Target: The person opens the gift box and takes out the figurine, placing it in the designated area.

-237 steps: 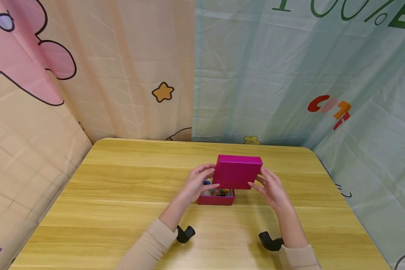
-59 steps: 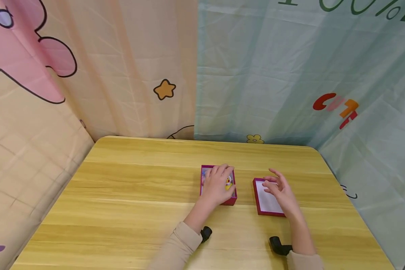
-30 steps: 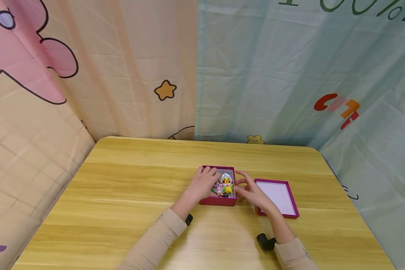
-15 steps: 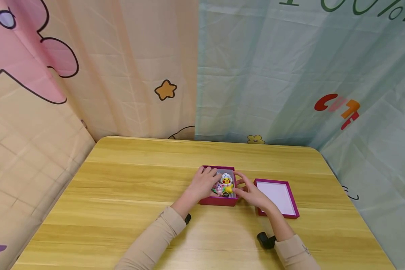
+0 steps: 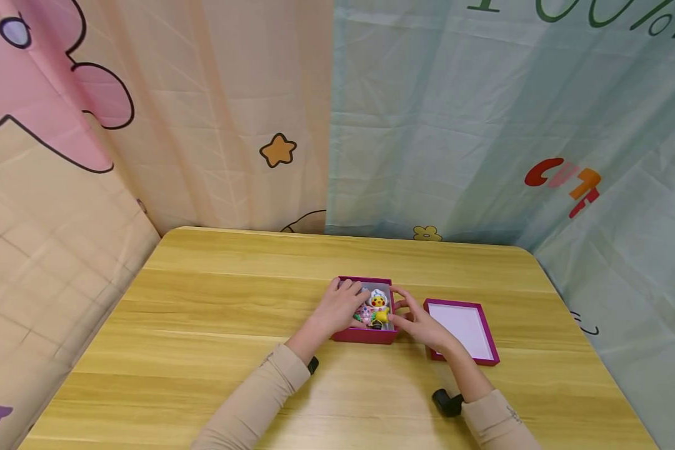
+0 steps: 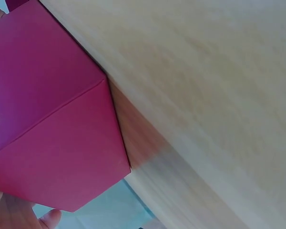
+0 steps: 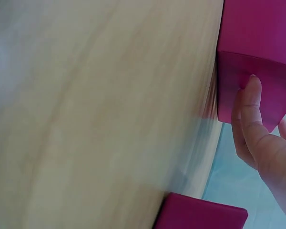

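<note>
Pink box (image 5: 364,336) sits near the middle of the tabletop (image 5: 247,300), closer to the far edge than to the near one. Its top is off, and small toys (image 5: 378,302) peek out on its right side. Box sides run about the same way as the far edge, and it looks almost square, so no side is clearly the long one.

Both hands are right at the box, one on each side, so neither is nearer. The left hand (image 5: 337,310) lies over the left part, back up, fingers a bit apart. I cannot tell if it grips anything under there. The right hand (image 5: 424,326) comes from the other side with loose, bent fingers; one fingertip touches the outside of the right wall, and no toy shows in it.

The left sleeve (image 5: 255,397) slants in from the near edge toward the far right corner, and the right sleeve (image 5: 495,417) slants toward the far left corner. The lid (image 5: 461,325) lies white side up, toward the right edge, partly under the right wrist.
</note>
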Action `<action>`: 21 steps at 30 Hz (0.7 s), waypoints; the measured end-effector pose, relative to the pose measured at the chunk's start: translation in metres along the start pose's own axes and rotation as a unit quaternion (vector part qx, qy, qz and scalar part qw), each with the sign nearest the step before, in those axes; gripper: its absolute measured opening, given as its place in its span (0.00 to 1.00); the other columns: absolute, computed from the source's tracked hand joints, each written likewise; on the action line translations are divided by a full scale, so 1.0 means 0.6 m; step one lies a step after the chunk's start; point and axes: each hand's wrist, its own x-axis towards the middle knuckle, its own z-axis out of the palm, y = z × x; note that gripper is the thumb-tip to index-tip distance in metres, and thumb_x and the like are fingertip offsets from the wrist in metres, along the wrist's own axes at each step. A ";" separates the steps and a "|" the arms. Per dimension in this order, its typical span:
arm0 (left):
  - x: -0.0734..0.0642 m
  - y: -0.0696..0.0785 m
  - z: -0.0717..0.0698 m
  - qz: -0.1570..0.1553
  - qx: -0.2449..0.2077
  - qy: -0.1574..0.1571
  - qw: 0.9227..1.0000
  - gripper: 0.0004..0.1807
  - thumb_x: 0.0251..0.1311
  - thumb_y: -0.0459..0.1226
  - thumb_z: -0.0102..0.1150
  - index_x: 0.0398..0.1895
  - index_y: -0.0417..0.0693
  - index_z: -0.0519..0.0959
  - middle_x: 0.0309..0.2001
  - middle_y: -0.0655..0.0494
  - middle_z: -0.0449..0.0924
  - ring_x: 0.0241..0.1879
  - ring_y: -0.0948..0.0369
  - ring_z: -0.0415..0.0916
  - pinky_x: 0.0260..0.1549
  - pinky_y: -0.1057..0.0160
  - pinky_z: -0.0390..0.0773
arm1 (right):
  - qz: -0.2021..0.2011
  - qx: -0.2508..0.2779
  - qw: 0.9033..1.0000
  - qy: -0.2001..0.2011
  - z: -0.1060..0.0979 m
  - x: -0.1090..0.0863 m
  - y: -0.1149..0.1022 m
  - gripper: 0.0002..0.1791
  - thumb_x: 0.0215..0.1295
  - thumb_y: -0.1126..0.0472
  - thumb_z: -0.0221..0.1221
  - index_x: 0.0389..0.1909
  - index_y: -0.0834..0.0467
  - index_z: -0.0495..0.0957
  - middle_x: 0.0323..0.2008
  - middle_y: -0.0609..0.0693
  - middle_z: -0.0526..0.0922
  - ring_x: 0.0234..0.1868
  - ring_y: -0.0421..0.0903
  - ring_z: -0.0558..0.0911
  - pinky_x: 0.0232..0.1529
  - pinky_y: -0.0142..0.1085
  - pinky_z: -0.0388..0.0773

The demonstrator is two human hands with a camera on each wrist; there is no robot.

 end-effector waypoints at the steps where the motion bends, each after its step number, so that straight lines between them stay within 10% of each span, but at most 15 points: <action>1: 0.000 0.000 0.000 0.000 -0.003 0.000 1.000 0.37 0.44 0.60 0.61 0.58 0.56 0.70 0.55 0.56 0.69 0.53 0.57 0.63 0.58 0.52 0.58 | 0.002 0.002 1.000 0.001 0.000 0.000 0.000 0.35 0.64 0.54 0.53 0.68 0.46 0.47 0.54 0.61 0.63 0.46 0.52 0.71 0.43 0.39 0.73; 21: -0.005 -0.004 0.001 0.010 -0.009 0.052 0.999 0.34 0.47 0.59 0.59 0.58 0.55 0.70 0.50 0.56 0.70 0.49 0.57 0.65 0.54 0.54 0.62 | 0.013 0.024 1.000 -0.002 0.002 0.001 0.000 0.35 0.64 0.54 0.54 0.67 0.44 0.48 0.54 0.59 0.62 0.47 0.53 0.70 0.45 0.40 0.72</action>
